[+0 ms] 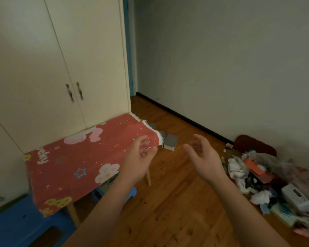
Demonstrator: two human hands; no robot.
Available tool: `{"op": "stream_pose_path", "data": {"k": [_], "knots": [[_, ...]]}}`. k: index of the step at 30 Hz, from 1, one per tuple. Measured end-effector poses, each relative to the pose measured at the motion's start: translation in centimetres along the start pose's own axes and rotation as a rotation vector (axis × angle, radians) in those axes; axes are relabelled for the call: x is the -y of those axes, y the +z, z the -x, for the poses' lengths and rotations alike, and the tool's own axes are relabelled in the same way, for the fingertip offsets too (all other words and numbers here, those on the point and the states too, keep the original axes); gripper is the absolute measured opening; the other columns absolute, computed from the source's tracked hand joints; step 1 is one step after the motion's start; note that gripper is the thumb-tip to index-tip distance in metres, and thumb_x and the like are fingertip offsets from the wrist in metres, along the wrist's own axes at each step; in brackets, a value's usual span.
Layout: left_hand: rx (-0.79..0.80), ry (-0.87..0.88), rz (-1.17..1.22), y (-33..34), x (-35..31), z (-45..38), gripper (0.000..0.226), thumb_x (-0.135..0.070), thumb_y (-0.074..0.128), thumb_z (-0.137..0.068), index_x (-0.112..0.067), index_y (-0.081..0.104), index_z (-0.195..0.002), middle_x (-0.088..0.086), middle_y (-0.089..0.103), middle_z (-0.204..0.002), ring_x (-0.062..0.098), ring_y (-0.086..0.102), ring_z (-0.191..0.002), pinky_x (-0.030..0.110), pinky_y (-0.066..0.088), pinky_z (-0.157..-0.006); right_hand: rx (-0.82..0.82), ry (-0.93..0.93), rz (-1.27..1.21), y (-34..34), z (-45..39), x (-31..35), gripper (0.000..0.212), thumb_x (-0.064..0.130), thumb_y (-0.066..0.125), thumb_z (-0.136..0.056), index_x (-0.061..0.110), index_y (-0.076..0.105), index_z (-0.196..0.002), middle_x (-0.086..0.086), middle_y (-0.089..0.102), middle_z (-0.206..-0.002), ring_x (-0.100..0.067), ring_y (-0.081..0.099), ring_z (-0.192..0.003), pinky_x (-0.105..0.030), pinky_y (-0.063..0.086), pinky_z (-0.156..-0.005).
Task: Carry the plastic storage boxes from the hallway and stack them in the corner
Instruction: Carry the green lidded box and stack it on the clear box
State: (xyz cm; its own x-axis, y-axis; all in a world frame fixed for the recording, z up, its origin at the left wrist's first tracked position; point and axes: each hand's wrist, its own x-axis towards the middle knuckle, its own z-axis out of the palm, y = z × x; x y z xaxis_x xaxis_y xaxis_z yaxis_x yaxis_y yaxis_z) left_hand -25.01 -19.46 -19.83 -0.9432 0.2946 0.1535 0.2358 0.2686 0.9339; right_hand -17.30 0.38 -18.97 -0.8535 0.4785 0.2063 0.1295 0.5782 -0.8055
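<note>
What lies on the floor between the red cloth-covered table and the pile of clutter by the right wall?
In the head view, mostly bare wooden floor; a few small grey blocks sit near the table corner.

Two hands (pixel 139 157) (pixel 202 155), three grey boxes (pixel 170 141), two blue stools (pixel 25 227).

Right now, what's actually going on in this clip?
A person stands in a room with both hands raised and empty: the left hand and the right hand are open, palms roughly facing each other, holding nothing. No plastic storage box is in hand. A few small grey boxes sit on the wooden floor beyond a table under a red patterned cloth. A heap of clutter lies along the right wall. The far corner holds no stack.
</note>
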Motion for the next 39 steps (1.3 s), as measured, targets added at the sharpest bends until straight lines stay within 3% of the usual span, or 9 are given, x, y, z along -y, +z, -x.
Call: {"op": "stream_pose_path", "data": {"k": [8, 18, 23, 29, 36, 39], "knots": [[0.067, -0.005, -0.006, 7.5, 0.2, -8.3, 0.052, -0.042, 0.060, -0.093, -0.031, 0.042, -0.140, -0.017, 0.055, -0.123, -0.009, 0.053, -0.102, 0.011, 0.043, -0.070, -0.028, 0.035, 0.010, -2.2, -8.3, -5.0, 0.063, 0.052, 0.057, -0.092, 0.025, 0.038, -0.146, 0.011, 0.058, -0.124, -0.005, 0.055, -0.108, -0.015, 0.042, -0.076], [0.105, -0.010, 0.031, 13.8, 2.5, -23.7, 0.054, -0.039, 0.061, -0.093, -0.030, 0.040, -0.142, -0.016, 0.053, -0.126, -0.003, 0.054, -0.109, 0.020, 0.049, -0.083, -0.030, 0.079, 0.056, -2.1, -23.8, -9.6, 0.063, 0.053, 0.057, -0.091, 0.027, 0.039, -0.145, 0.010, 0.058, -0.125, -0.007, 0.056, -0.111, -0.022, 0.046, -0.085], [0.098, 0.001, 0.052, 15.7, 2.3, -31.0, 0.052, -0.039, 0.061, -0.093, -0.030, 0.041, -0.141, -0.018, 0.053, -0.124, -0.008, 0.054, -0.105, 0.014, 0.045, -0.077, -0.036, 0.046, 0.050, -1.4, -31.0, -10.3, 0.063, 0.054, 0.056, -0.091, 0.027, 0.038, -0.145, 0.012, 0.058, -0.122, -0.005, 0.056, -0.109, -0.026, 0.048, -0.088], [0.072, -0.012, 0.026, 18.4, 2.9, -38.2, 0.051, -0.038, 0.061, -0.093, -0.031, 0.041, -0.139, -0.017, 0.054, -0.123, -0.008, 0.053, -0.104, 0.011, 0.042, -0.072, -0.018, 0.044, 0.033, -0.6, -39.2, -12.7, 0.062, 0.055, 0.056, -0.091, 0.029, 0.038, -0.144, 0.014, 0.057, -0.120, -0.005, 0.056, -0.109, -0.020, 0.045, -0.084], [0.013, -0.090, -0.049, 21.7, 4.9, -46.4, 0.050, -0.042, 0.059, -0.093, -0.033, 0.041, -0.139, -0.020, 0.053, -0.118, -0.010, 0.052, -0.099, 0.020, 0.045, -0.081, 0.052, 0.040, -0.019, 0.5, -48.9, -17.0, 0.065, 0.055, 0.057, -0.091, 0.025, 0.038, -0.145, 0.012, 0.057, -0.121, -0.004, 0.055, -0.109, -0.019, 0.044, -0.082], [-0.026, -0.123, -0.050, 23.9, 5.8, -50.3, 0.050, -0.044, 0.059, -0.092, -0.035, 0.041, -0.138, -0.024, 0.052, -0.115, -0.006, 0.053, -0.103, 0.017, 0.043, -0.079, 0.102, 0.026, -0.055, 1.0, -53.7, -19.0, 0.063, 0.053, 0.057, -0.091, 0.025, 0.038, -0.145, 0.011, 0.057, -0.122, -0.006, 0.055, -0.111, -0.020, 0.043, -0.086]]}}
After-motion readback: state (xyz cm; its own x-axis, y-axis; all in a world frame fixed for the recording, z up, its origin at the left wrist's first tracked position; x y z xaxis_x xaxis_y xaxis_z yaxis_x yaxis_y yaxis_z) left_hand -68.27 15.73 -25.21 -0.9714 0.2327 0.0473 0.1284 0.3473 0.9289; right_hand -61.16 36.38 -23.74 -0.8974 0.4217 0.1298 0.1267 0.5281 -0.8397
